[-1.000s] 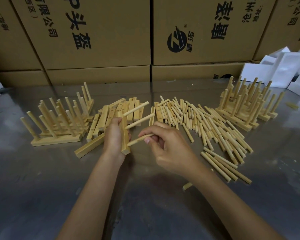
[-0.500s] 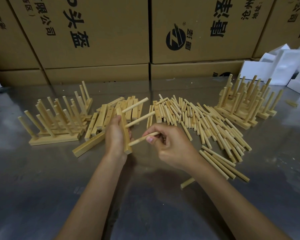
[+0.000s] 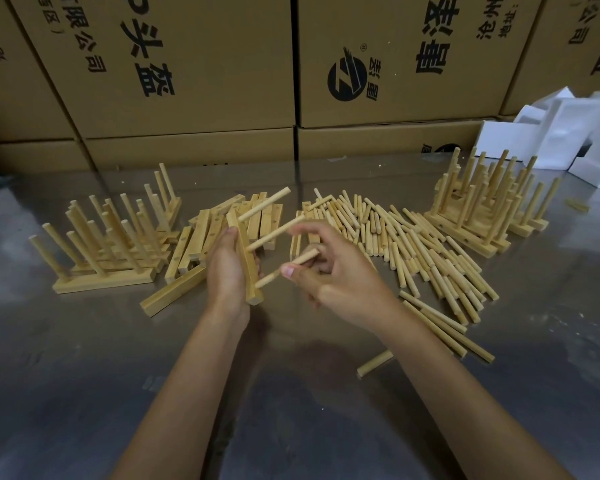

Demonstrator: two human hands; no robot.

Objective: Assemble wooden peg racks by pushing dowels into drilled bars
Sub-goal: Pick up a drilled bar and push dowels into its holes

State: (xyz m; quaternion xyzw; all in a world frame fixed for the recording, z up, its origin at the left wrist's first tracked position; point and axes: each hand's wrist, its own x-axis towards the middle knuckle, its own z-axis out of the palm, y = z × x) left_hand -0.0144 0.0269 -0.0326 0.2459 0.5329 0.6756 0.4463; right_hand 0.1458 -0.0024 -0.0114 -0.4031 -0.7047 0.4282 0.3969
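My left hand [image 3: 226, 268] grips a drilled wooden bar [image 3: 246, 268] held upright above the table. Two dowels stick out of the bar to the right, the upper dowel [image 3: 265, 203] and the middle dowel [image 3: 274, 233]. My right hand [image 3: 329, 271] pinches a third dowel [image 3: 284, 268] whose near end is at the bar's lower part. Whether that end sits inside a hole is hidden. A heap of loose dowels [image 3: 413, 244] lies just right of my hands. Loose drilled bars [image 3: 201, 233] lie behind my left hand.
Finished peg racks [image 3: 104, 251] stand at the left and more racks [image 3: 482, 209] at the right back. One bar [image 3: 174, 294] lies alone near my left wrist, a short dowel [image 3: 374, 363] near my right forearm. Cardboard boxes [image 3: 187, 64] wall the back; white foam [image 3: 568, 133] sits far right.
The right hand has kept hold of the third dowel at the bar's lower part and its fingers have spread slightly. The bar and left hand have barely moved.
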